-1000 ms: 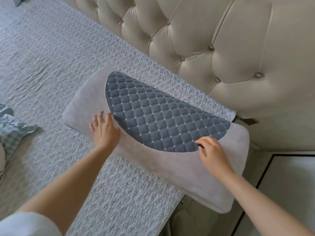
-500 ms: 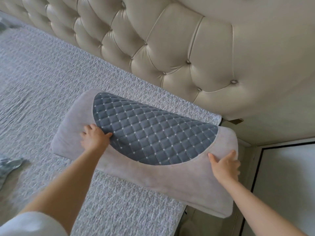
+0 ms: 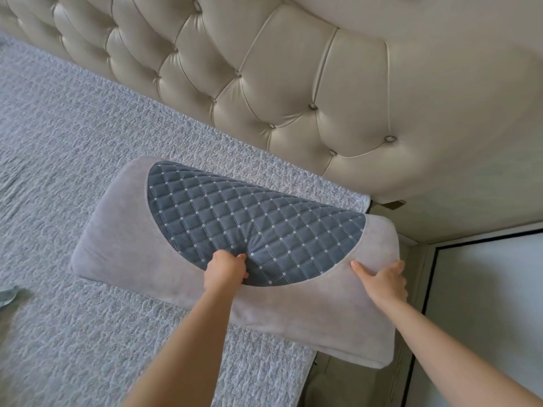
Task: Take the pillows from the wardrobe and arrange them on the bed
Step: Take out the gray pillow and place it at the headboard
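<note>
The pillow (image 3: 241, 259) lies flat on the bed (image 3: 73, 171), near the headboard end and at the bed's right edge, with its right end hanging out past that edge. It is a long grey pillow with a dark blue quilted half-round patch (image 3: 249, 224) on top, the straight side of the patch facing the headboard (image 3: 293, 83). A strip of bedspread shows between the pillow and the headboard, so the two are apart. My left hand (image 3: 224, 270) sits at the near rim of the blue patch, fingers curled into the fabric, which puckers around my knuckles; I think I am pinching the cover there, though my fingertips are hidden under the hand. My right hand (image 3: 382, 279) rests on the grey part at the pillow's right end, fingers fairly straight and spread, thumb pointing left toward the patch, pressing on the cloth rather than gripping it. The headboard is cream, padded and buttoned, and runs along the far side of the bed. At the bed's left edge a bit of blue-green cloth (image 3: 7, 296) pokes into view. To the right of the bed, below its edge, is a pale floor (image 3: 484, 289) with a dark border line.
</note>
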Tool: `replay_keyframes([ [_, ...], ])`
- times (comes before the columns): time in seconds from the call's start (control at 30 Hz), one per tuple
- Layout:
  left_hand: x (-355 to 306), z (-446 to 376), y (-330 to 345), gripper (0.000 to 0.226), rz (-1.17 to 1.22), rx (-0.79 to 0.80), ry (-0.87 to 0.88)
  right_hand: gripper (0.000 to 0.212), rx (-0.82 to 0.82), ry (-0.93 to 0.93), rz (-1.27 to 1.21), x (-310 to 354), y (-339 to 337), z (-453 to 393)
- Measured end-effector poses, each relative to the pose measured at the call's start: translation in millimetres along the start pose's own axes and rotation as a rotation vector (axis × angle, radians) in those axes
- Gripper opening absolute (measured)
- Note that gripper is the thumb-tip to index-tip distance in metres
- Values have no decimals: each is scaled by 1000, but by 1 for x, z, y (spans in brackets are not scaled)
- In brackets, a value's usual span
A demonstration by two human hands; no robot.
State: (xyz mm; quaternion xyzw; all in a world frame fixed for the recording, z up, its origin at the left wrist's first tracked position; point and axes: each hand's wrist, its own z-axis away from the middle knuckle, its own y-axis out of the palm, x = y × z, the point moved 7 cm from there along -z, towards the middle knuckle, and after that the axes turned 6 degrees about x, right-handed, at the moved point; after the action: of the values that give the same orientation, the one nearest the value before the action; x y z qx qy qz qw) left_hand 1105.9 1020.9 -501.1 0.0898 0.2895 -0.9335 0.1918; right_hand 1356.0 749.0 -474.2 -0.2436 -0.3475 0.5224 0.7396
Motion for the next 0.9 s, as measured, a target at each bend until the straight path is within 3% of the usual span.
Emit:
replay_keyframes([
  [0.17,0,-1,-1,23,202,-23,47,115,-17,23,-16,-3,-1,0],
  [0.33,-23,21,-40,37,241,-257,306,112,-110,-1,-13,15,-3,23],
  [0.57,-70,4,-143,34,342,-469,470,99,-90,-150,-123,91,21,50],
  [0.67,-88,-26,-163,27,361,-392,449,90,-76,-184,-185,119,31,43],
  [0.8,-74,-67,-138,10,315,-113,334,89,-3,-210,-47,137,55,28],
  [0.83,-63,-70,-133,8,290,-108,336,90,13,-204,-29,138,61,26],
  [0.9,-39,-68,-134,27,308,-239,323,95,29,-166,-41,139,68,21],
])
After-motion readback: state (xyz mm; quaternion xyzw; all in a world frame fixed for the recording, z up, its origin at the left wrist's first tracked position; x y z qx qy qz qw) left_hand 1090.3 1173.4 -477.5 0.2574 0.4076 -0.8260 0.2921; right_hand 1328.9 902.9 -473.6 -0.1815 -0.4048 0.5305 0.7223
